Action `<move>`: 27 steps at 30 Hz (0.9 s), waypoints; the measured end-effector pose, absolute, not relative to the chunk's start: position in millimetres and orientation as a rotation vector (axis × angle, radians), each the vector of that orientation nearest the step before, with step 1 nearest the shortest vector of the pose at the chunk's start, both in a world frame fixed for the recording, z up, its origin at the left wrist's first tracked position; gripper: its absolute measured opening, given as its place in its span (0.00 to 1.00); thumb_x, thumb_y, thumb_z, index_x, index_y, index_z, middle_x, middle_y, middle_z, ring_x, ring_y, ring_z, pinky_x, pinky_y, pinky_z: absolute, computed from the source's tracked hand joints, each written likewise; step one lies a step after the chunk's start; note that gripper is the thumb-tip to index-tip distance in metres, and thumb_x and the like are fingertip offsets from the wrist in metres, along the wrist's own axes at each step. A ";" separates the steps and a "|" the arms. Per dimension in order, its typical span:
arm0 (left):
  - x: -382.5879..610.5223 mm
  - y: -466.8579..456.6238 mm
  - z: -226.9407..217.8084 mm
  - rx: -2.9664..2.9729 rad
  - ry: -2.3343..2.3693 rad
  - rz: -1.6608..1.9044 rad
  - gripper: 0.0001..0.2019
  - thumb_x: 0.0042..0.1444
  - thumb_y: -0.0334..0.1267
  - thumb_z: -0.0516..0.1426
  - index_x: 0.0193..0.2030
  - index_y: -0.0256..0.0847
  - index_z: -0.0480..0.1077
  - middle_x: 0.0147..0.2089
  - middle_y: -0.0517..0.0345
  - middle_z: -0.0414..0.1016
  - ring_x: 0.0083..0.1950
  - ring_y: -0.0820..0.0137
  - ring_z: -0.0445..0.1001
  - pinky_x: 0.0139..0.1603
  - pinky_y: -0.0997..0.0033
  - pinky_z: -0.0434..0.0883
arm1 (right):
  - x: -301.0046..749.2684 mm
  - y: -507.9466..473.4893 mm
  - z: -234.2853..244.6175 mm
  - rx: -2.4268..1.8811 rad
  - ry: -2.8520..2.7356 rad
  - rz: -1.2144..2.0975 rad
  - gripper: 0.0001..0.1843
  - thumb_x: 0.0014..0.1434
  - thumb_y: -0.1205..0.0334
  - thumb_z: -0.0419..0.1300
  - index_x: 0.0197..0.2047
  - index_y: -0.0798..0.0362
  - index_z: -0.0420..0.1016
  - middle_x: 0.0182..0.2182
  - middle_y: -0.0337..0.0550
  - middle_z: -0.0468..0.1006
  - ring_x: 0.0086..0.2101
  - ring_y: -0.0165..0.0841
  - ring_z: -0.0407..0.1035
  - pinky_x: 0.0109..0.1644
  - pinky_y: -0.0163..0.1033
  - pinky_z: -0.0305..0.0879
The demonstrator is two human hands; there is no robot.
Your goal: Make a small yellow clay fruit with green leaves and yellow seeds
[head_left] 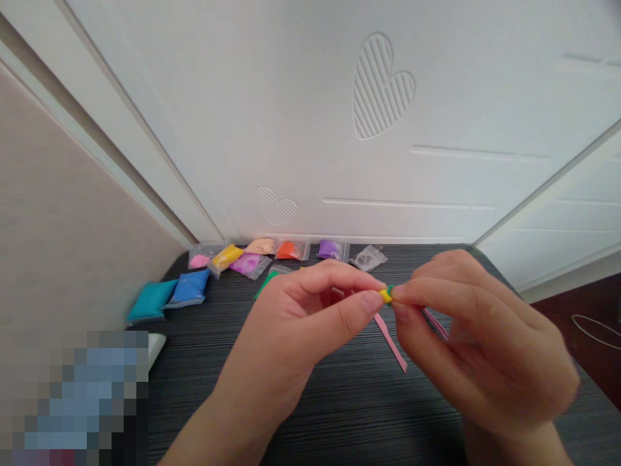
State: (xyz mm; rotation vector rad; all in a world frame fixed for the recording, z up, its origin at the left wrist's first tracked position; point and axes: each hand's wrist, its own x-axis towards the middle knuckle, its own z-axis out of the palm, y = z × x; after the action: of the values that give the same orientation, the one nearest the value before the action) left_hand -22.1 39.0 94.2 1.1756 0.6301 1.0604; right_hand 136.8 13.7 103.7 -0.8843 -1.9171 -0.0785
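Between the thumb and forefinger of my left hand [310, 317] is the yellow end of a small piece of yellow and green clay [386, 296]. My right hand [475, 336] pinches its green side, so the fingertips of both hands nearly meet around it above the dark table. Most of the piece is hidden by the fingers. Below it, a flat pink strip [392, 344] lies on the table, its upper end hidden behind my hands. Another thin pink piece [435, 323] shows partly behind my right hand.
Along the back of the dark table [359, 414] lie several clay bags, among them a teal bag [152, 300], a blue bag [189, 287], an orange bag [290, 250] and a purple bag [330, 249]. A green bag [266, 283] is partly behind my left hand. A white panel [310, 129] rises behind.
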 end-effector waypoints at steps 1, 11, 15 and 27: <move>-22.9 39.2 93.3 1.183 0.621 1.049 0.07 0.51 0.32 0.59 0.33 0.48 0.75 0.32 0.65 0.74 0.35 0.78 0.69 0.37 0.83 0.66 | 136.7 13.8 103.9 -0.880 -1.913 -0.076 0.16 0.44 0.78 0.61 0.37 0.55 0.71 0.26 0.39 0.73 0.28 0.29 0.66 0.32 0.40 0.63; -23.8 40.2 93.4 1.219 0.608 1.055 0.06 0.52 0.32 0.58 0.34 0.46 0.75 0.33 0.66 0.74 0.38 0.79 0.69 0.40 0.84 0.66 | 134.2 12.7 99.8 -0.867 -1.804 0.051 0.19 0.44 0.78 0.60 0.41 0.54 0.73 0.29 0.40 0.74 0.29 0.30 0.66 0.32 0.39 0.64; -23.1 40.2 93.3 1.226 0.612 1.067 0.06 0.52 0.31 0.57 0.34 0.46 0.75 0.33 0.66 0.74 0.38 0.79 0.69 0.40 0.85 0.66 | 132.5 12.8 98.0 -0.871 -1.731 0.069 0.20 0.45 0.78 0.59 0.41 0.51 0.73 0.28 0.39 0.74 0.29 0.30 0.66 0.31 0.39 0.64; -22.8 40.7 92.3 1.281 0.617 1.109 0.07 0.52 0.32 0.57 0.34 0.47 0.75 0.33 0.63 0.76 0.36 0.75 0.71 0.39 0.79 0.67 | 131.0 10.0 101.1 -0.912 -1.674 0.362 0.13 0.48 0.77 0.59 0.36 0.51 0.73 0.28 0.37 0.73 0.30 0.28 0.66 0.33 0.36 0.64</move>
State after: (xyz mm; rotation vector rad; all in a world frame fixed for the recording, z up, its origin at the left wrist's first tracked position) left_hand -22.8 40.7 92.3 1.2810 0.6171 1.1088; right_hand 131.0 10.0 101.1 -0.9115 -1.6737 0.3622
